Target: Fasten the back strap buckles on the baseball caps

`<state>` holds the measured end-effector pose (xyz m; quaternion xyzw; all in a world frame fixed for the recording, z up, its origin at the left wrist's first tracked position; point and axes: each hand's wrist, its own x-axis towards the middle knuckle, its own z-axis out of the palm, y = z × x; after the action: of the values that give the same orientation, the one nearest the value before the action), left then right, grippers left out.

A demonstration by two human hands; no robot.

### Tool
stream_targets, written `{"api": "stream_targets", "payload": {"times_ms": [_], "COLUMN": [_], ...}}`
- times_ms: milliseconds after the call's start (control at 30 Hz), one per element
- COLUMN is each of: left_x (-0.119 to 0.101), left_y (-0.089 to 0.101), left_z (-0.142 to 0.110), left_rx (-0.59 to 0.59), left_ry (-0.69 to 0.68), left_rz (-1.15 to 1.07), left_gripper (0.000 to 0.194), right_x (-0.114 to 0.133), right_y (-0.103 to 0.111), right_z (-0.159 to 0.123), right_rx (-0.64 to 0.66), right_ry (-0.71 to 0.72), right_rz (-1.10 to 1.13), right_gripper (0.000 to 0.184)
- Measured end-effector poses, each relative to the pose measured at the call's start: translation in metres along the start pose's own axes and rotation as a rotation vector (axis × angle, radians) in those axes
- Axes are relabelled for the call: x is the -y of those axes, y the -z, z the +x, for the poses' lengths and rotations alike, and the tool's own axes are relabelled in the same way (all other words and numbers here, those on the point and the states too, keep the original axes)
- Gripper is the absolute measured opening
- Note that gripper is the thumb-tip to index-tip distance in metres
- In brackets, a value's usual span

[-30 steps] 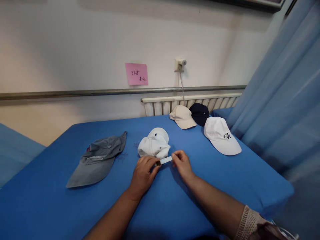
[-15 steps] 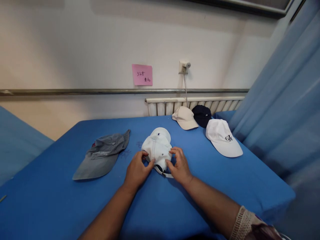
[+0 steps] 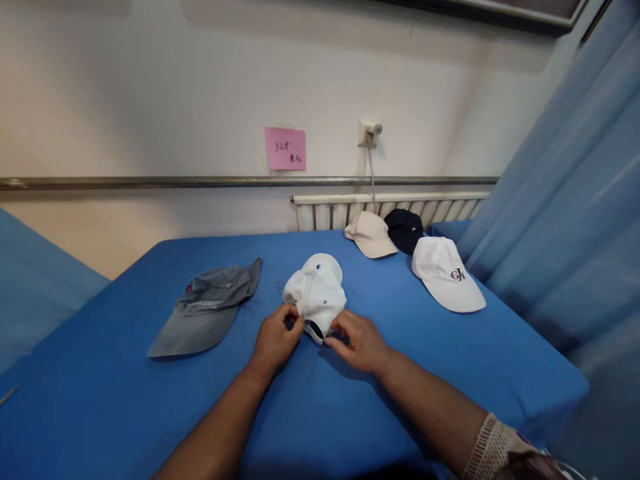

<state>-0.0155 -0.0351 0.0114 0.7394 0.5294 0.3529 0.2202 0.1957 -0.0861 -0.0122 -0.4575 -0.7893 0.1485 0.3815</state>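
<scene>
A white baseball cap (image 3: 316, 291) with a small dark emblem lies in the middle of the blue-covered table, brim pointing away from me and back opening toward me. My left hand (image 3: 277, 335) pinches the cap's rear edge on the left. On the right, the thumb and fingers of my right hand (image 3: 361, 341) are closed on the back edge by the strap (image 3: 315, 333). Part of the strap is hidden by my right fingertips. To the left of my hands lies a grey-blue cap (image 3: 205, 310), its brim toward me.
A white cap with black letters (image 3: 447, 275) sits to the right. Behind it are a beige cap (image 3: 371, 235) and a navy cap (image 3: 404, 231) near the radiator (image 3: 320, 212). A blue curtain (image 3: 565, 200) hangs along the right side; a metal rail (image 3: 200, 182) crosses the wall.
The loose strap end, held out to the right a second ago, no longer sticks out. Both hands have shifted their grip along the cap's back edge. The view has turned slightly left.
</scene>
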Motion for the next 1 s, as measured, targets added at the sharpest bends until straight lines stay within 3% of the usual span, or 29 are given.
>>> {"api": "stream_targets", "payload": {"times_ms": [67, 167, 400, 467, 600, 800, 1000], "left_x": [-0.001, -0.003, -0.008, -0.012, -0.021, -0.025, -0.015], "left_y": [0.004, 0.007, -0.003, -0.011, -0.028, -0.037, -0.035], "left_z": [0.000, 0.002, -0.007, -0.017, -0.034, -0.028, -0.024], "left_rx": [-0.076, -0.147, -0.537, -0.509, -0.277, -0.132, -0.107], "left_ry": [0.031, 0.097, 0.508, 0.596, 0.684, 0.526, 0.539], "left_rz": [-0.062, -0.224, -0.913, -1.096, -1.199, -1.211, -1.227], "left_gripper": [0.014, 0.014, 0.022, 0.024, 0.029, 0.034, 0.025], "right_x": [0.000, -0.002, -0.004, -0.003, -0.001, 0.004, 0.001], "right_y": [-0.003, -0.014, -0.037, -0.039, -0.042, -0.047, -0.053], "right_z": [0.000, 0.004, 0.024, 0.029, 0.036, 0.039, 0.031], "right_rx": [0.100, 0.140, -0.078, -0.124, -0.223, -0.208, -0.212], "right_ry": [0.009, -0.012, -0.199, -0.237, -0.313, -0.360, -0.416], "right_rz": [-0.050, -0.010, 0.288, 0.354, 0.535, 0.661, 0.708], "right_gripper": [0.018, 0.006, 0.011, 0.013, 0.017, 0.016, 0.017]}}
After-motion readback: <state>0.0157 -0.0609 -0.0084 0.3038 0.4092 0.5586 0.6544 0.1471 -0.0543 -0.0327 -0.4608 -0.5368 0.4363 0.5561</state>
